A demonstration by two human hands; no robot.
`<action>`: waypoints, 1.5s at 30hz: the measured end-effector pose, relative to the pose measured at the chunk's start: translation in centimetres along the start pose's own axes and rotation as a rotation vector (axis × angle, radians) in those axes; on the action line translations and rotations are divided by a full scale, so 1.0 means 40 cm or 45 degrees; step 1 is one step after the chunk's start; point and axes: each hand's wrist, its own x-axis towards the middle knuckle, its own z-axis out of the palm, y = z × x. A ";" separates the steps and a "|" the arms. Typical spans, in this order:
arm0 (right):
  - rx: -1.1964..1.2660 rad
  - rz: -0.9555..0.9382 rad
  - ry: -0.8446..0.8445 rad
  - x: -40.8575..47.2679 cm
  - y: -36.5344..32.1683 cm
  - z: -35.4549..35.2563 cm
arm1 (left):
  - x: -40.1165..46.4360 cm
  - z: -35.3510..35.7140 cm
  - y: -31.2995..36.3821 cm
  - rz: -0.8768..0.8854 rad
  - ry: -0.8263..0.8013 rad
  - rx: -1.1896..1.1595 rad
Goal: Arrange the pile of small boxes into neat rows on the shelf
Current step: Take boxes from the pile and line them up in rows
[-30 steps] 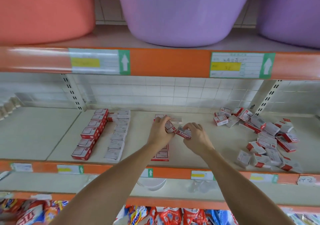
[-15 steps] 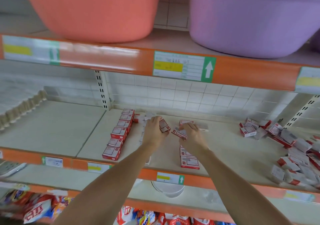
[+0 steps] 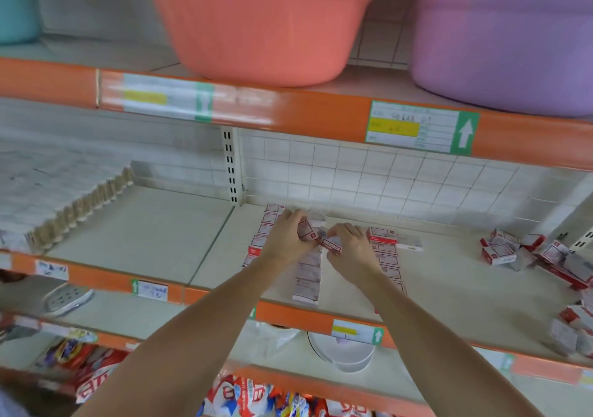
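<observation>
Head view shows my left hand (image 3: 286, 236) curled round one small red-and-white box (image 3: 305, 230), tilted up off the shelf, while my right hand (image 3: 349, 247) pinches a second box (image 3: 332, 244) at its end; the two boxes nearly meet between my hands, above the far end of the middle row (image 3: 307, 280). That row runs from front to back beneath my wrists, with a red-faced row (image 3: 262, 233) just left of it, partly behind my left hand, and a third row (image 3: 386, 256) just right of it, partly under my right forearm. Motion blur softens everything, so I think the box in my left hand shows its printed face, but I can't be sure of its orientation. Well off to the right lies the loose pile (image 3: 526, 254), boxes tumbled at all angles, with more strays (image 3: 574, 327) near the front lip of the shelf (image 3: 154, 233). Above sit an orange tub (image 3: 260, 22) and a purple tub (image 3: 500, 38). My judgement is that the risk is in the setting down: both forearms hover over finished rows, and a dragged wrist could skew them or nudge the front box over the orange edge. Lowering two boxes together may also leave one crooked or the wrong face up, and light cartons like these would probably slide at a touch.
</observation>
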 end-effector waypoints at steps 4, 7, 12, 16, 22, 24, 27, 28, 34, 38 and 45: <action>0.007 -0.066 -0.032 0.009 -0.043 0.009 | -0.027 -0.065 -0.011 -0.061 -0.064 0.009; 0.022 -0.094 -0.069 0.003 -0.071 0.016 | -0.066 -0.122 -0.002 -0.056 -0.120 0.064; 0.095 -0.138 -0.140 -0.021 -0.117 0.026 | -0.145 -0.185 -0.006 -0.114 -0.316 0.171; 0.124 -0.162 -0.114 -0.044 -0.136 0.033 | -0.185 -0.193 -0.034 -0.240 -0.294 0.246; 0.058 -0.181 -0.191 -0.073 -0.150 0.039 | -0.227 -0.144 -0.050 -0.470 -0.092 0.406; 0.067 -0.186 -0.189 -0.080 -0.149 0.039 | -0.237 -0.131 -0.050 -0.487 -0.103 0.444; 0.061 -0.184 -0.159 -0.086 -0.142 0.036 | -0.238 -0.128 -0.059 -0.487 -0.122 0.430; 0.061 -0.181 -0.153 -0.087 -0.139 0.036 | -0.237 -0.130 -0.065 -0.485 -0.116 0.413; 0.047 -0.201 -0.164 -0.097 -0.132 0.038 | -0.233 -0.133 -0.082 -0.464 0.016 0.329; 0.053 -0.195 -0.152 -0.095 -0.133 0.043 | -0.212 -0.111 -0.081 -0.501 0.139 0.267; 0.061 -0.214 -0.162 -0.088 -0.126 0.052 | -0.183 -0.084 -0.090 -0.553 0.137 0.240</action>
